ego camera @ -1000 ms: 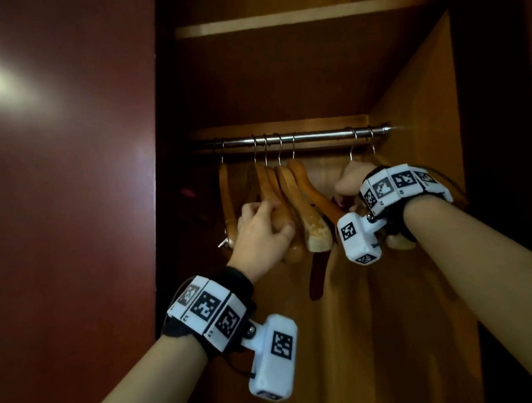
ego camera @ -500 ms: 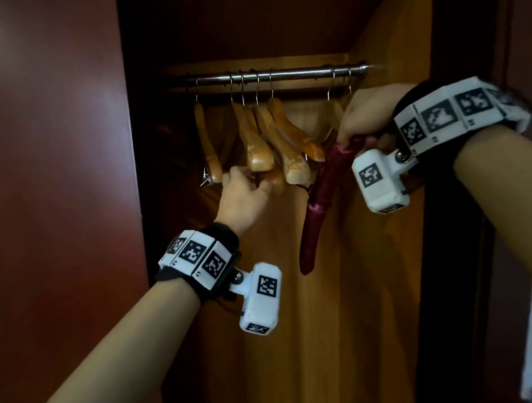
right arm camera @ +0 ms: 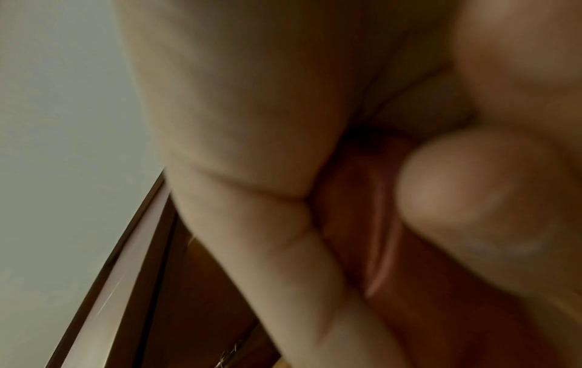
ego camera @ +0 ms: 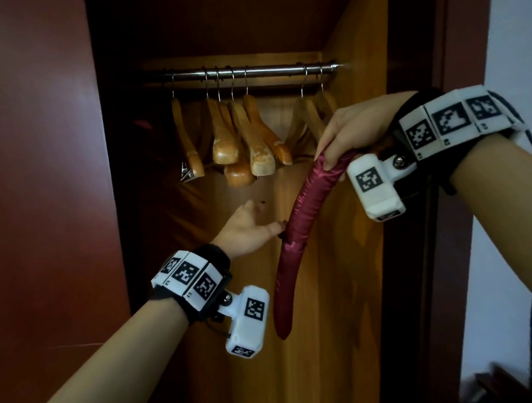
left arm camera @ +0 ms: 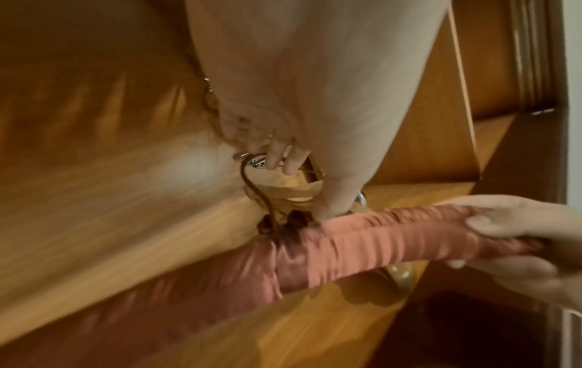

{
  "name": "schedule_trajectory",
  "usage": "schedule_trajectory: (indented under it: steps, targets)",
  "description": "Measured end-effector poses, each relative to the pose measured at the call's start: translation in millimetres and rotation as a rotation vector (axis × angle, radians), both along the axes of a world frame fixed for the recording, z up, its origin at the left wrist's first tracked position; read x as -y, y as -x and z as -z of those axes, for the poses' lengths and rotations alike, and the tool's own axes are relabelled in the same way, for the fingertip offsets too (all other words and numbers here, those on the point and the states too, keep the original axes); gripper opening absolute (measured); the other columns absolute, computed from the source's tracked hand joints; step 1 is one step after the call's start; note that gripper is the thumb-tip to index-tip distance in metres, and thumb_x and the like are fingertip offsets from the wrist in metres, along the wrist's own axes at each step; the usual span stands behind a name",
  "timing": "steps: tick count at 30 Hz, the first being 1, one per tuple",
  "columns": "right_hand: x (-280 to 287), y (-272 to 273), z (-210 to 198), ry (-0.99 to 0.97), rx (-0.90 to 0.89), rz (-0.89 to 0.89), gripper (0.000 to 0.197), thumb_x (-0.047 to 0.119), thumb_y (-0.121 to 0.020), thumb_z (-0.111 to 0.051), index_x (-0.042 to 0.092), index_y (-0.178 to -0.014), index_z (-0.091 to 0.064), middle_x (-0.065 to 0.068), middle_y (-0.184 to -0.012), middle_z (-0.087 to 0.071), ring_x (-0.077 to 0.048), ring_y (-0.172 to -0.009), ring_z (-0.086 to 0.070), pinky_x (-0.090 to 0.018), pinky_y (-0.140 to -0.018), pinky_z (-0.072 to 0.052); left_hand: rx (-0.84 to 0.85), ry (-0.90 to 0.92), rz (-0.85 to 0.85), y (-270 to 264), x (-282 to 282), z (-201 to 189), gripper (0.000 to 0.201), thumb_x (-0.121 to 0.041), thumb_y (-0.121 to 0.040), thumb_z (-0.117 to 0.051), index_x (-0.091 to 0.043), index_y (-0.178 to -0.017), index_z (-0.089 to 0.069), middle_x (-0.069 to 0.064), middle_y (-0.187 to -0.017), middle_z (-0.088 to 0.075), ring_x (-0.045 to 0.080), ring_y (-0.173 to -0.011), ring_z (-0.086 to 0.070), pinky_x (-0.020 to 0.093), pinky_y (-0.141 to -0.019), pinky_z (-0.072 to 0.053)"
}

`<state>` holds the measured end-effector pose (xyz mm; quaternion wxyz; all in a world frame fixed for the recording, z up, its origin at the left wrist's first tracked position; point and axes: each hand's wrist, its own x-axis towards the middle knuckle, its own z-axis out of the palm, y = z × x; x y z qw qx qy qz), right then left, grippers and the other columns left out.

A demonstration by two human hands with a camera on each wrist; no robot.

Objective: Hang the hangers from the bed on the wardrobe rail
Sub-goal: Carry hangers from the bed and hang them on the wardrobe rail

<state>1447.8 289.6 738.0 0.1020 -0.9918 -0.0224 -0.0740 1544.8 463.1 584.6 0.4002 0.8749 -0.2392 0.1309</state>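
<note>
A padded maroon satin hanger [ego camera: 293, 230] hangs slanted in front of the open wardrobe, below the steel rail [ego camera: 253, 71]. My right hand [ego camera: 341, 137] grips its upper end, fingers wrapped round the padding [right arm camera: 356, 224]. Lower down, my left hand [ego camera: 253, 223] is open, and its thumb touches the hanger's middle [left arm camera: 362, 239] beside a dark bow. The hanger's hook is hidden. Several wooden hangers [ego camera: 250, 141] hang bunched on the rail's left half, and two more [ego camera: 313, 120] hang near its right end, behind my right hand.
A dark red wardrobe door [ego camera: 44, 180] stands open at the left. The wardrobe's wooden side wall [ego camera: 361, 258] is close behind the maroon hanger. A dark door frame [ego camera: 428, 255] and pale wall [ego camera: 508, 190] lie to the right.
My right hand has come down and away from the rail with the maroon hanger. My left hand has let go of the wooden hangers and dropped to the maroon hanger's middle.
</note>
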Motion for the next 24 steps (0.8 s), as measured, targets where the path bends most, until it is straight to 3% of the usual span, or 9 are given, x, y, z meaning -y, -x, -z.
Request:
schedule_trajectory:
  steps: [3,7,9,11,14,16,18,20,24]
  targets:
    - [-3,-5,6,0.005,-0.038,-0.059,0.017,0.015,-0.082,-0.069,0.012,-0.097,-0.075,-0.006,-0.075,-0.071,-0.024,-0.077,-0.061,-0.04,-0.079,-0.047,0.143,0.047,-0.104,6,-5,2,0.045,-0.034,-0.079,-0.071,-0.018,-0.112,-0.045,0.001,-0.114,-0.04,0.02,-0.114,-0.044,0.033,-0.093,-0.043]
    - [-2,-8,11,-0.003,-0.043,-0.133,0.017,0.017,-0.082,-0.069,0.012,-0.098,-0.075,-0.014,-0.087,-0.072,-0.027,-0.078,-0.061,-0.039,-0.076,-0.046,0.158,-0.115,-0.092,15,-12,-3,0.067,-0.033,-0.082,-0.067,-0.025,-0.14,-0.034,0.001,-0.124,-0.034,0.023,-0.127,-0.032,0.037,-0.106,-0.036]
    - [1,-9,13,-0.008,-0.05,-0.171,0.014,0.016,-0.082,-0.07,0.015,-0.094,-0.075,-0.017,-0.093,-0.072,-0.028,-0.078,-0.06,-0.037,-0.073,-0.046,0.133,-0.255,-0.146,19,-16,-7,0.058,-0.036,-0.087,-0.061,-0.027,-0.14,-0.039,0.001,-0.13,-0.034,0.025,-0.128,-0.029,0.036,-0.105,-0.033]
    - [3,-9,15,-0.02,-0.07,-0.226,0.012,0.015,-0.081,-0.071,0.018,-0.091,-0.076,-0.019,-0.098,-0.072,-0.03,-0.08,-0.06,-0.042,-0.076,-0.047,0.161,-0.334,-0.139,21,-19,-10,0.038,-0.031,-0.092,-0.057,-0.022,-0.128,-0.053,-0.003,-0.121,-0.043,0.023,-0.123,-0.038,0.032,-0.101,-0.036]
    - [1,-10,17,-0.023,-0.081,-0.309,0.011,0.016,-0.08,-0.072,0.021,-0.088,-0.077,-0.019,-0.1,-0.072,-0.033,-0.088,-0.063,-0.054,-0.089,-0.049,0.114,-0.288,-0.068,25,-22,-12,0.012,-0.022,-0.094,-0.056,-0.016,-0.097,-0.066,-0.007,-0.087,-0.059,0.014,-0.091,-0.06,0.023,-0.077,-0.045]
    - [2,-10,18,-0.009,-0.095,-0.349,0.012,0.017,-0.08,-0.072,0.02,-0.091,-0.076,-0.017,-0.099,-0.072,-0.032,-0.087,-0.064,-0.054,-0.09,-0.049,0.075,-0.273,-0.089,26,-26,-13,0.017,-0.021,-0.096,-0.054,-0.011,-0.088,-0.066,-0.006,-0.069,-0.057,0.011,-0.066,-0.056,0.022,-0.059,-0.043]
    - [7,-12,20,-0.032,-0.103,-0.387,0.012,0.016,-0.081,-0.072,0.02,-0.091,-0.075,-0.013,-0.09,-0.073,-0.026,-0.077,-0.064,-0.044,-0.077,-0.052,0.085,-0.239,-0.142,29,-30,-16,0.023,-0.023,-0.097,-0.052,-0.011,-0.08,-0.062,-0.006,-0.06,-0.05,0.009,-0.054,-0.047,0.022,-0.051,-0.037]
    - [12,-12,23,-0.062,-0.101,-0.411,0.011,0.015,-0.083,-0.07,0.018,-0.093,-0.072,-0.002,-0.066,-0.069,-0.013,-0.054,-0.059,-0.027,-0.058,-0.048,0.099,-0.214,-0.203,33,-33,-20,0.026,-0.025,-0.098,-0.05,-0.013,-0.077,-0.06,-0.006,-0.06,-0.05,0.008,-0.053,-0.045,0.022,-0.05,-0.034]
    - [19,-7,29,-0.159,-0.105,-0.439,0.015,0.01,-0.086,-0.066,0.01,-0.101,-0.068,0.005,-0.043,-0.056,-0.005,-0.035,-0.045,-0.017,-0.038,-0.039,0.093,-0.231,-0.307,45,-34,-24,0.029,-0.029,-0.097,-0.052,-0.014,-0.074,-0.062,-0.007,-0.061,-0.052,0.004,-0.053,-0.046,0.019,-0.051,-0.035]
